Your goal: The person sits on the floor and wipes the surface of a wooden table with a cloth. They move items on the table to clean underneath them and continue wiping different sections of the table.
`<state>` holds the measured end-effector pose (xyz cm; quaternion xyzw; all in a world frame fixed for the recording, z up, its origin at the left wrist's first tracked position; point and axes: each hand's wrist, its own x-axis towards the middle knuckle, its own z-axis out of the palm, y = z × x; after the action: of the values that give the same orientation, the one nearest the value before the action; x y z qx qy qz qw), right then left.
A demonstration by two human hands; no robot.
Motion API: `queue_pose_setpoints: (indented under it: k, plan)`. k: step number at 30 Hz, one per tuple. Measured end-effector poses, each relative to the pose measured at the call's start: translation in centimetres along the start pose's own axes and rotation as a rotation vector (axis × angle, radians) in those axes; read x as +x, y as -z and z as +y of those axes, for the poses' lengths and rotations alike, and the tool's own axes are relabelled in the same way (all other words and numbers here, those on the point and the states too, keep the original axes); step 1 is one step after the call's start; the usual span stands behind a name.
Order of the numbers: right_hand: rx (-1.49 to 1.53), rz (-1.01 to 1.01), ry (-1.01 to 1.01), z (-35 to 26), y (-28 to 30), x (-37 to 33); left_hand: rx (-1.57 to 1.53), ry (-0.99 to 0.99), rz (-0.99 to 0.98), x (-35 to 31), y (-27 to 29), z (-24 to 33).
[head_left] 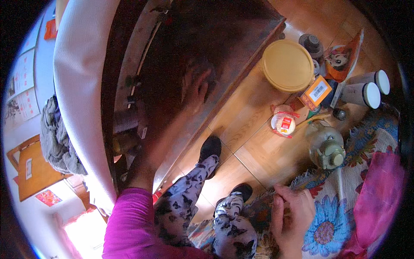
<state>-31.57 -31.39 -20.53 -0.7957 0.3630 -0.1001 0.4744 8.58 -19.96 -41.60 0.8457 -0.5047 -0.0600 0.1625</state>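
My left hand reaches into a dark wooden cabinet, over its shadowed inner surface. Its fingers curl over what looks like a bunched dark cloth, dim in the shade. Lower right, my right hand hangs with its fingers curled in, beside the patterned throw; nothing shows in it.
On the tiled floor right of the cabinet stand a round yellow-lidded tub, an orange box, a red-and-clear packet, a glass jar and two white-lidded canisters. A pale curtain hangs at left.
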Motion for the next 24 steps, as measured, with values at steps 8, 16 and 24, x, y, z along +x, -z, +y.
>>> queue_pose_setpoints:
  k: [8, 16, 24]
  plan:
    - [0.004, 0.046, 0.034, 0.9, 0.0, -0.5, 0.267, 0.316, 0.16, -4.6, 4.4, -14.8]
    - [0.093, -0.104, -0.11, -0.5, 1.6, 0.4, 0.388, 0.326, 0.235, 6.4, 7.2, -22.1]
    - [0.133, -0.158, -0.181, -0.1, 1.4, 1.3, 0.406, 0.321, 0.21, 15.9, 5.4, -23.6]
